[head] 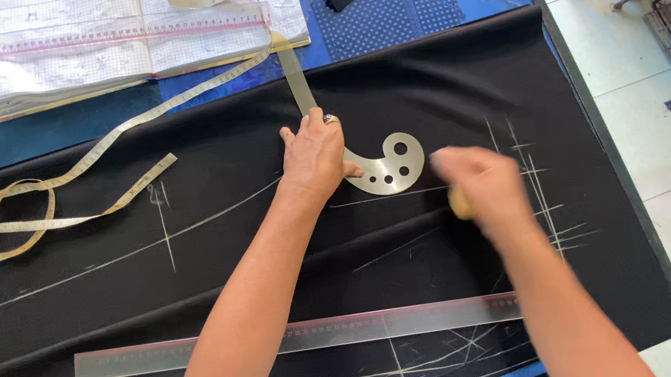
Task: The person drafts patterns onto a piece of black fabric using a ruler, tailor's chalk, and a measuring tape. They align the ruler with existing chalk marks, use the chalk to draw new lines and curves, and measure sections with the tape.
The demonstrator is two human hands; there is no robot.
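While the left hand (315, 155) presses flat on the curved metal ruler (376, 166) near the tabletop's far edge, the blurred right hand (480, 185) grips a pale chalk piece (459, 203) just beside it. Several chalk lines (185, 230) already cross the black cloth (107, 288); the line along the ruler's curve looks unfinished.

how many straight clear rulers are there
2. One clear ruler lies on the black cloth near the bottom edge, under both forearms. The other clear ruler lies across the open notebook at top left. More could be hidden out of frame.
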